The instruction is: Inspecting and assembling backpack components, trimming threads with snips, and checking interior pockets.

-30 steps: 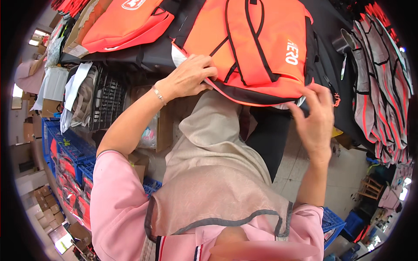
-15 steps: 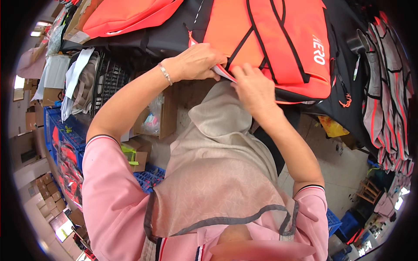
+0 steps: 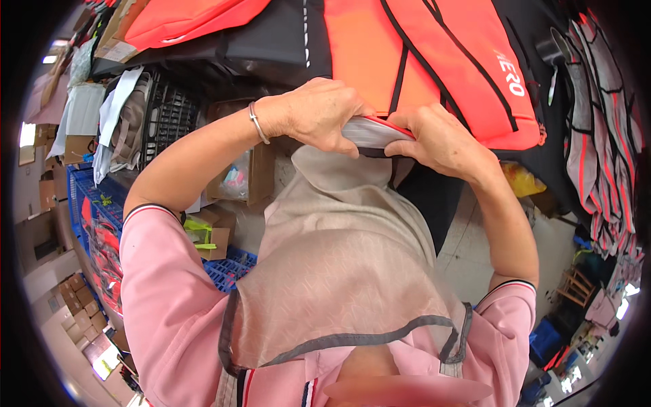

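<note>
A bright orange bag (image 3: pixel 363 61) with black straps and white lettering lies on the black-covered table in front of me. My left hand (image 3: pixel 322 115) pinches its near edge, thumb below and fingers above. Opposite it, my right hand (image 3: pixel 444 139) grips the same edge in the same way. Between the two hands the edge is turned up, showing a pale grey-white lining (image 3: pixel 373 130) with a thin red rim above and a dark band below. The fingertips on the upper side are partly hidden by the fabric.
Another orange fabric piece (image 3: pixel 193 20) lies at the table's far left. A black crate (image 3: pixel 163 122) stands left, with a cardboard box (image 3: pixel 261 169) under the table edge. Grey pieces with orange stripes (image 3: pixel 597 136) hang at the right, near a metal cup (image 3: pixel 553 47).
Both hands have shifted right, the right hand more. The gap between them is wider, and more of the pale lining shows. The bag has turned slightly and slid right.
</note>
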`<state>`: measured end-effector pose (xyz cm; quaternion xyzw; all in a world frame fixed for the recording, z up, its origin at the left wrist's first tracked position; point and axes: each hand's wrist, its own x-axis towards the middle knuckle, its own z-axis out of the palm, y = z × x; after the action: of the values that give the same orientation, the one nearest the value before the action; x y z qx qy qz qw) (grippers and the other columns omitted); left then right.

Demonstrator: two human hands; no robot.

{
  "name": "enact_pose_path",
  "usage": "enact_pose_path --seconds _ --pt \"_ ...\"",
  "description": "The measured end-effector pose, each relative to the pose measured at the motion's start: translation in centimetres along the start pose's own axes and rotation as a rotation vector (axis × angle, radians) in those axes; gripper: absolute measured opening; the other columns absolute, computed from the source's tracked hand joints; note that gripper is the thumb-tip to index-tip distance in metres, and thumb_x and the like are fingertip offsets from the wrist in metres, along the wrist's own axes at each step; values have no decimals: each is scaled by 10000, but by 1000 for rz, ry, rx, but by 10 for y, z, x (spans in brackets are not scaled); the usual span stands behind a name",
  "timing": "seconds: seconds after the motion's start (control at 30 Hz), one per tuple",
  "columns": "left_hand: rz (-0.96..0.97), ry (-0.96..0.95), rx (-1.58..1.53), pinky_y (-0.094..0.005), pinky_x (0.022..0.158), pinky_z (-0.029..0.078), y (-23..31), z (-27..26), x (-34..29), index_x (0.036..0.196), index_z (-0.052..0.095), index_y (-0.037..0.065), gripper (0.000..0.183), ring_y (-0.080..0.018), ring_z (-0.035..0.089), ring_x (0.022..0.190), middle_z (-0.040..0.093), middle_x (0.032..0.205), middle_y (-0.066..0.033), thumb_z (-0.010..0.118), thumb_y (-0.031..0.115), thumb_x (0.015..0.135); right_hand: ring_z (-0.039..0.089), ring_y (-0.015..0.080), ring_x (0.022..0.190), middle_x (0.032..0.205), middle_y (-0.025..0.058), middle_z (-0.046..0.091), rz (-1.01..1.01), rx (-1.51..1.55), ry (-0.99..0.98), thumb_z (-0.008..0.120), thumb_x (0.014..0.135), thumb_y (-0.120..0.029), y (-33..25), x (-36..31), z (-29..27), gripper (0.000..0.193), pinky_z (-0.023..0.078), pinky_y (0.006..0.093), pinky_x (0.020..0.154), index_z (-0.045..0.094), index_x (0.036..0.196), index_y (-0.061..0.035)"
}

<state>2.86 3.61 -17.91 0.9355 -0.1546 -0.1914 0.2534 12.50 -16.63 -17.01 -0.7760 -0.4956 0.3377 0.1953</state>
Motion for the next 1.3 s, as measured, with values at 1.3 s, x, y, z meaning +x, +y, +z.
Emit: enact_pose_path --seconds 1.3 --pt "672 1653 766 -276 481 393 74 -133 24 617 475 92 195 -168 476 534 370 614 -19 602 -13 513 435 99 470 631 16 405 -616 -1045 1572 628 690 78 -49 -58 -95 140 317 222 403 649 817 24"
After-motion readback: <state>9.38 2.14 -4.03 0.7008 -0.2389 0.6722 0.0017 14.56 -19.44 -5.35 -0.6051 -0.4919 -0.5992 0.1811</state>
